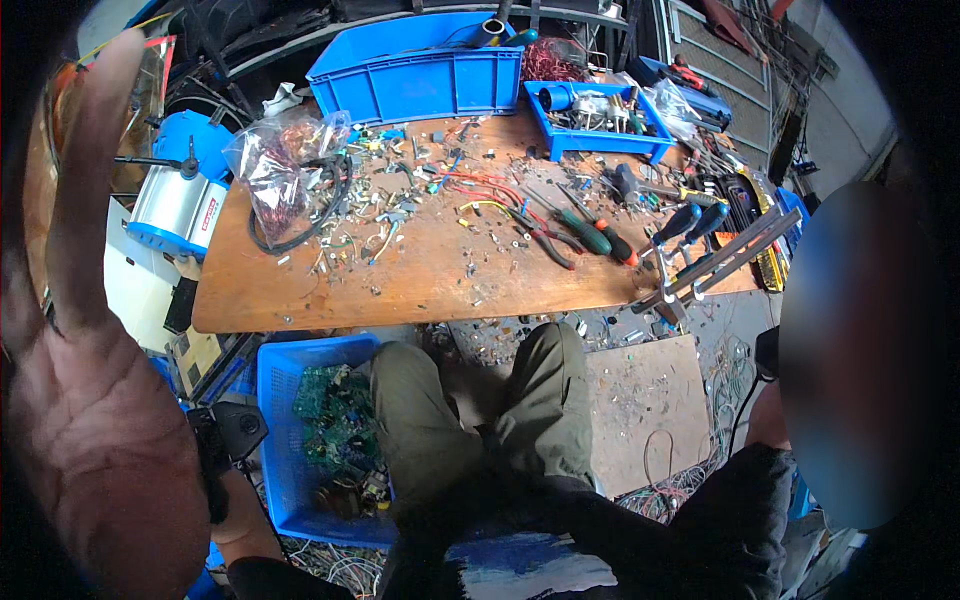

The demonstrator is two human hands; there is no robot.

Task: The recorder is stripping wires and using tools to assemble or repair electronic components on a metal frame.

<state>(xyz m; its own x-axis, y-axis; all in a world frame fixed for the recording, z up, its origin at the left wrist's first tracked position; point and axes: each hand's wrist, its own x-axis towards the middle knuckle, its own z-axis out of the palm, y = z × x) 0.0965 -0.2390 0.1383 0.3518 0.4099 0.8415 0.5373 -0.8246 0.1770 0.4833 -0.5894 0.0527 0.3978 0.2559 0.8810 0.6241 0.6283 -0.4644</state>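
My left hand [100, 400] is raised close up at the left edge, palm in sight and fingers stretched upward, holding nothing. A black device [228, 432] is strapped at that wrist. On the right, my right forearm [768, 420] reaches up, also with a black strapped device [767, 354]. Beyond it a blurred patch hides the right hand's fingers. Both hands are apart from the wooden table [290, 300]. Lying on the table are pliers [550, 240], screwdrivers with green [590, 235] and red-black [617, 243] handles, and a hammer [650, 187].
Scrap bits and a plastic bag of wire [285, 170] lie on the table. Behind stand a large blue bin [415, 85] and a blue parts tray [610, 145]. A metal clamp [715, 260] juts off the right edge. A blue basket [275, 440] of circuit boards stands beside my legs.
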